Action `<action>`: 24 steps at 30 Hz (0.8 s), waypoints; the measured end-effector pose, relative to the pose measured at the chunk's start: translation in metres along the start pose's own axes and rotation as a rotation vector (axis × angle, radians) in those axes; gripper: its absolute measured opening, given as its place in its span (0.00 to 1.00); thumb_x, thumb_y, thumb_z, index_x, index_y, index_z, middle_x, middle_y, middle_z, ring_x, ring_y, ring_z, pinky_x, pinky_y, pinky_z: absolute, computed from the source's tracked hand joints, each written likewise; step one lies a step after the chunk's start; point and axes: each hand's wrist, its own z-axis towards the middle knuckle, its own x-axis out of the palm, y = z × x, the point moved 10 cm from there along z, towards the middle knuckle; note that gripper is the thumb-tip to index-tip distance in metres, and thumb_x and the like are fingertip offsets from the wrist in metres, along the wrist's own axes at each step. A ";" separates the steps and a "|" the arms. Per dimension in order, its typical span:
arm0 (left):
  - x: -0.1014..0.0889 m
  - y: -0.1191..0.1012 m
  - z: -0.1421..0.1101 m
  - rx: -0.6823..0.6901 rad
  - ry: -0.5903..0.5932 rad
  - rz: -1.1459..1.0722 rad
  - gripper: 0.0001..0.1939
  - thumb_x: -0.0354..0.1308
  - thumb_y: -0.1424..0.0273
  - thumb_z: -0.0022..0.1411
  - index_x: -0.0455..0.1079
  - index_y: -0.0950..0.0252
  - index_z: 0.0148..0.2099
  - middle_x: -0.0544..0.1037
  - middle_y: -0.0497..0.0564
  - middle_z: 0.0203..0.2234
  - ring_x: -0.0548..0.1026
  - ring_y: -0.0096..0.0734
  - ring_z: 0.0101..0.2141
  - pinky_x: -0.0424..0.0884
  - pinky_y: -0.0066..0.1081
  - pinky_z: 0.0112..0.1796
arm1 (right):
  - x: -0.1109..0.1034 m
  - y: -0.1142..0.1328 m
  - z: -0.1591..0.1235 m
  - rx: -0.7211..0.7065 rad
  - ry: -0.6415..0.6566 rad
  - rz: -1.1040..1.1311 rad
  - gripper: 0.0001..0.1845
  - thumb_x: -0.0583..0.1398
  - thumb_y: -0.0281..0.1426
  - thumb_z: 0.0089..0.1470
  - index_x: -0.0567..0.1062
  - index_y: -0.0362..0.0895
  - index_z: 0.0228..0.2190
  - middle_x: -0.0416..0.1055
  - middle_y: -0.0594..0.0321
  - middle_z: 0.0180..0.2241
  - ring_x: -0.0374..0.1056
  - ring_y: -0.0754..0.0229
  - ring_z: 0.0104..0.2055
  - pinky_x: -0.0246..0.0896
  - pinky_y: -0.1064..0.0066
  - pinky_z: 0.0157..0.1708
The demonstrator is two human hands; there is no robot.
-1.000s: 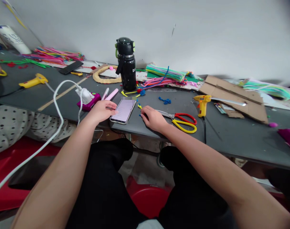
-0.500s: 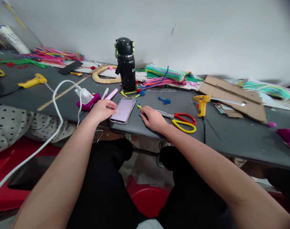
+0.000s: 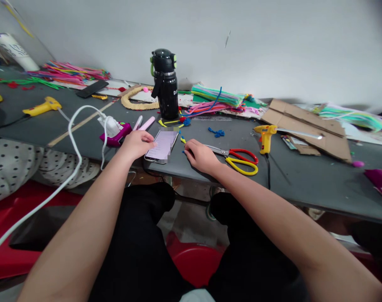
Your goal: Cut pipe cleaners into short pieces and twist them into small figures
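My left hand [image 3: 138, 144] reaches over the left edge of a phone [image 3: 161, 147] lying face up on the table. Its fingers are apart and the thumb is on the lit screen, part of which is pixelated. To the right of the phone, my right hand [image 3: 200, 154] rests on the table with its fingers curled. Small yellow and blue fuzzy bits show at its fingertips; what lies under the fingers is hidden. Scissors [image 3: 244, 161] with one red and one yellow handle lie beside that hand, their blades partly behind it.
A black bottle [image 3: 168, 86] stands behind the phone. Yellow glue guns [image 3: 265, 138] sit at right and left. Pipe cleaners [image 3: 217, 95], cardboard [image 3: 307, 128] and a blue fuzzy piece [image 3: 216, 132] lie about. A white cable [image 3: 76, 142] loops from a purple power strip [image 3: 120, 136].
The left thumb has shifted slightly to the right over the phone screen. My right hand stays where it was.
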 end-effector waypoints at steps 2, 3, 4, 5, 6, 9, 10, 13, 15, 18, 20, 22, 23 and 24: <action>-0.001 -0.002 -0.001 -0.003 -0.008 0.022 0.15 0.69 0.63 0.46 0.79 0.63 0.38 0.83 0.55 0.38 0.81 0.45 0.40 0.73 0.38 0.45 | 0.000 0.000 0.000 0.000 0.001 -0.001 0.07 0.53 0.29 0.65 0.70 0.43 0.38 0.71 0.53 0.44 0.67 0.54 0.42 0.60 0.66 0.40; -0.002 -0.002 -0.001 0.001 -0.009 0.026 0.15 0.68 0.62 0.46 0.79 0.63 0.38 0.83 0.55 0.38 0.80 0.45 0.40 0.73 0.38 0.45 | 0.000 0.000 0.000 0.000 0.000 -0.001 0.07 0.53 0.29 0.65 0.70 0.43 0.38 0.71 0.53 0.44 0.67 0.54 0.42 0.60 0.66 0.40; -0.002 -0.002 -0.001 0.008 -0.008 0.022 0.15 0.68 0.62 0.47 0.80 0.63 0.38 0.84 0.55 0.38 0.80 0.45 0.40 0.73 0.38 0.45 | 0.000 0.000 0.000 -0.002 -0.002 0.000 0.07 0.53 0.29 0.65 0.70 0.43 0.38 0.71 0.53 0.44 0.67 0.54 0.42 0.60 0.66 0.40; -0.001 -0.001 0.000 0.018 -0.003 0.012 0.15 0.67 0.61 0.48 0.80 0.63 0.37 0.84 0.55 0.37 0.80 0.45 0.40 0.73 0.38 0.44 | 0.000 0.000 0.000 -0.004 -0.004 0.002 0.07 0.53 0.29 0.65 0.70 0.43 0.39 0.71 0.53 0.44 0.67 0.54 0.42 0.60 0.66 0.40; 0.000 -0.001 0.000 0.031 0.006 -0.006 0.15 0.67 0.60 0.49 0.80 0.63 0.37 0.84 0.55 0.37 0.80 0.45 0.40 0.74 0.38 0.44 | 0.000 0.000 0.000 -0.006 -0.006 0.004 0.07 0.53 0.29 0.65 0.70 0.43 0.39 0.71 0.53 0.44 0.67 0.55 0.42 0.60 0.66 0.40; 0.002 0.000 0.000 0.067 0.034 -0.073 0.15 0.65 0.59 0.50 0.80 0.63 0.37 0.84 0.55 0.35 0.80 0.44 0.38 0.74 0.37 0.41 | 0.000 0.000 0.000 -0.006 -0.004 0.005 0.06 0.53 0.29 0.65 0.70 0.43 0.38 0.71 0.53 0.44 0.67 0.55 0.42 0.60 0.66 0.40; 0.003 0.000 -0.001 0.071 0.044 -0.087 0.16 0.65 0.59 0.50 0.80 0.63 0.38 0.84 0.55 0.35 0.80 0.44 0.37 0.74 0.37 0.41 | 0.000 0.000 0.000 -0.003 -0.001 0.004 0.06 0.53 0.29 0.65 0.70 0.43 0.38 0.71 0.53 0.44 0.67 0.55 0.41 0.60 0.66 0.40; 0.002 -0.001 -0.005 0.066 0.064 -0.100 0.16 0.66 0.60 0.49 0.79 0.64 0.38 0.83 0.56 0.35 0.80 0.44 0.37 0.74 0.38 0.42 | -0.001 0.001 0.000 0.004 0.005 0.001 0.06 0.53 0.28 0.65 0.70 0.43 0.38 0.71 0.53 0.44 0.67 0.55 0.42 0.59 0.66 0.40; 0.002 -0.003 -0.008 0.057 0.075 -0.108 0.16 0.66 0.60 0.49 0.79 0.64 0.39 0.83 0.56 0.36 0.80 0.44 0.38 0.74 0.39 0.43 | -0.001 0.001 0.000 0.005 0.003 0.005 0.06 0.53 0.28 0.65 0.70 0.43 0.38 0.71 0.53 0.44 0.67 0.55 0.42 0.60 0.66 0.40; 0.002 -0.003 -0.010 0.035 0.090 -0.134 0.17 0.67 0.61 0.47 0.79 0.64 0.39 0.83 0.57 0.37 0.80 0.46 0.41 0.74 0.40 0.45 | -0.001 0.000 0.000 0.003 -0.001 0.012 0.06 0.53 0.28 0.65 0.70 0.43 0.38 0.71 0.54 0.43 0.67 0.55 0.42 0.60 0.66 0.41; 0.002 -0.002 -0.009 0.016 0.099 -0.167 0.18 0.69 0.61 0.45 0.78 0.64 0.39 0.83 0.57 0.39 0.80 0.46 0.42 0.74 0.41 0.47 | -0.001 0.000 0.000 0.003 0.000 0.012 0.06 0.53 0.28 0.65 0.70 0.43 0.38 0.71 0.53 0.43 0.67 0.55 0.42 0.60 0.66 0.40; 0.002 0.000 -0.008 0.003 0.114 -0.207 0.20 0.71 0.61 0.42 0.78 0.64 0.38 0.83 0.57 0.39 0.80 0.46 0.44 0.74 0.40 0.48 | -0.001 0.000 0.000 0.004 0.001 0.007 0.06 0.53 0.28 0.65 0.70 0.43 0.38 0.71 0.53 0.43 0.67 0.55 0.42 0.60 0.66 0.40; 0.003 0.000 -0.008 0.000 0.124 -0.225 0.21 0.71 0.61 0.41 0.78 0.64 0.38 0.83 0.57 0.39 0.80 0.46 0.44 0.74 0.40 0.48 | -0.001 0.000 0.000 0.005 0.002 0.005 0.06 0.53 0.28 0.65 0.70 0.43 0.38 0.71 0.53 0.43 0.67 0.55 0.42 0.60 0.67 0.40; 0.003 0.001 -0.008 -0.001 0.134 -0.240 0.22 0.72 0.61 0.40 0.78 0.65 0.38 0.83 0.57 0.39 0.80 0.46 0.44 0.75 0.40 0.49 | -0.001 0.000 0.000 0.007 0.003 0.005 0.06 0.53 0.29 0.65 0.70 0.43 0.38 0.71 0.53 0.43 0.67 0.55 0.42 0.60 0.67 0.40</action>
